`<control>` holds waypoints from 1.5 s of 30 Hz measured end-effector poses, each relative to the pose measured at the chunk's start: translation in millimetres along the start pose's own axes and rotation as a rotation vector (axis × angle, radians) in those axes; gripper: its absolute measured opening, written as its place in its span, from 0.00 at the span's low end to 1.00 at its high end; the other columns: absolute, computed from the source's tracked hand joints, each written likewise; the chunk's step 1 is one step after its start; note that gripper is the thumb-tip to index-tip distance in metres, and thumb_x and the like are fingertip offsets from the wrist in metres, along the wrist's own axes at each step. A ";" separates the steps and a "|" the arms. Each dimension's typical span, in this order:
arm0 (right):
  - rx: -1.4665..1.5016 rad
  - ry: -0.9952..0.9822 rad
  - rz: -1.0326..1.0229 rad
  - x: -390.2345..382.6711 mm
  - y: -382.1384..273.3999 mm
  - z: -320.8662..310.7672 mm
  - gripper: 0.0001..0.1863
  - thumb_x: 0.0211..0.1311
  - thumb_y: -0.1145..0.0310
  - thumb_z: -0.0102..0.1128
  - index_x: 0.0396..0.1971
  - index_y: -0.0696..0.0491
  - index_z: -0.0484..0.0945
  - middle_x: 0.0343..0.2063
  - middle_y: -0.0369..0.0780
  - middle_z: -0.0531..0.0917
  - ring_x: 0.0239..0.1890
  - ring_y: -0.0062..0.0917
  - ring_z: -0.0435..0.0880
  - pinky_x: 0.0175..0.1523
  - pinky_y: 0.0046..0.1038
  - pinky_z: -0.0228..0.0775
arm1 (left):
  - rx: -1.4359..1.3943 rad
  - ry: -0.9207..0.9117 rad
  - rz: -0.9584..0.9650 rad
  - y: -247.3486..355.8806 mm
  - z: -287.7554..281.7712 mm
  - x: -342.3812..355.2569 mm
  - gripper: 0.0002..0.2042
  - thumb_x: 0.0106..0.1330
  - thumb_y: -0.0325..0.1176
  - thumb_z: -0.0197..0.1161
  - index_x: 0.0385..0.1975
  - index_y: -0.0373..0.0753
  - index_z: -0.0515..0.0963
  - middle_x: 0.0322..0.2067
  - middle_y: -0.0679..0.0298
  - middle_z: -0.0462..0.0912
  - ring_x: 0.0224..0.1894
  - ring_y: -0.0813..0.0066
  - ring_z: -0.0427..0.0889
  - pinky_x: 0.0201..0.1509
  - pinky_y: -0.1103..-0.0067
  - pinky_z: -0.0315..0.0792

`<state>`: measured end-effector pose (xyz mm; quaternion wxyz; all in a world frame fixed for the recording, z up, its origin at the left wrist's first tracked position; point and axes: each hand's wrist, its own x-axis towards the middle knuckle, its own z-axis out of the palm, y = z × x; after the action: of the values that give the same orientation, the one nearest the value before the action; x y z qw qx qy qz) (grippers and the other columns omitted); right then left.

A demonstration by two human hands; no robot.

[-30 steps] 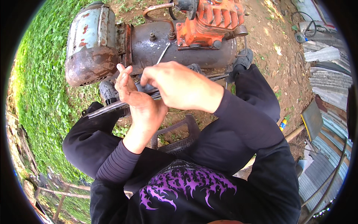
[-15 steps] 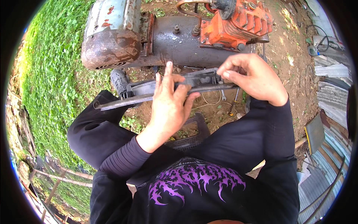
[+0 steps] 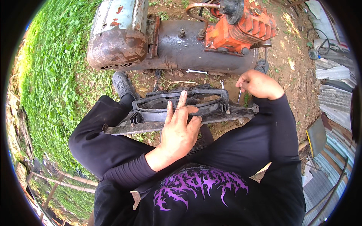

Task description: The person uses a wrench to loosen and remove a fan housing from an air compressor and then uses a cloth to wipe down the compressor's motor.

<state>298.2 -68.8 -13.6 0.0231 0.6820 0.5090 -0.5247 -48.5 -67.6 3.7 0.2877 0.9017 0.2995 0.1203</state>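
Observation:
My left hand grips the near side of a black slotted frame, two fingers stretched over it and the others curled at its edge. A long, worn flat bar runs along the frame's near side, and a small bolt shows at its right end. The frame rests across my lap, tilted so that its openings face up. Beyond its right end, my right hand pinches the thin metal shaft of a screwdriver; the lower end of the screwdriver is hidden behind the frame.
Ahead lies a rusty air compressor tank, with a grey motor and an orange pump head on top. A wrench lies on the dirt by the tank, another wrench nearer. Corrugated sheets line the right.
The frame has come lower and nearer and tipped, so its openings now show. My right hand has left the frame's end and moved right and down to the screwdriver on the ground.

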 end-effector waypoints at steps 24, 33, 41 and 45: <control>-0.149 0.256 0.030 226.3 137.0 204.3 0.26 0.71 0.71 0.43 0.67 0.53 0.73 0.43 0.57 0.88 0.49 0.56 0.87 0.54 0.53 0.78 | -0.204 -0.131 -0.329 -32.3 -94.8 39.2 0.15 0.39 0.09 0.70 0.27 0.31 0.79 0.36 0.58 0.71 0.52 0.56 0.86 0.71 0.61 0.78; -0.364 0.394 0.084 268.1 135.0 239.5 0.16 0.75 0.64 0.45 0.48 0.56 0.81 0.35 0.53 0.89 0.40 0.50 0.90 0.47 0.51 0.82 | -0.199 -0.266 -0.382 -30.6 -104.2 44.5 0.16 0.44 0.11 0.75 0.31 0.33 0.78 0.40 0.56 0.71 0.63 0.47 0.82 0.54 0.66 0.87; -0.391 0.393 0.017 274.9 141.2 229.9 0.13 0.72 0.68 0.47 0.46 0.57 0.79 0.35 0.54 0.89 0.39 0.50 0.91 0.46 0.52 0.82 | -0.126 -0.299 -0.426 -27.6 -107.4 49.4 0.18 0.40 0.12 0.75 0.30 0.34 0.78 0.40 0.56 0.71 0.62 0.49 0.84 0.49 0.66 0.87; -0.410 0.375 0.069 270.4 135.0 229.3 0.14 0.72 0.67 0.47 0.44 0.55 0.82 0.36 0.51 0.90 0.41 0.47 0.91 0.46 0.50 0.83 | -0.125 -0.291 -0.403 -26.5 -104.9 47.5 0.19 0.40 0.12 0.76 0.31 0.34 0.77 0.41 0.56 0.70 0.61 0.48 0.84 0.49 0.65 0.86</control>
<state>218.0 -82.3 -384.1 0.0839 0.7651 0.5764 -0.2745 -64.3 25.5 74.7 0.4011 0.8122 0.4204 -0.0524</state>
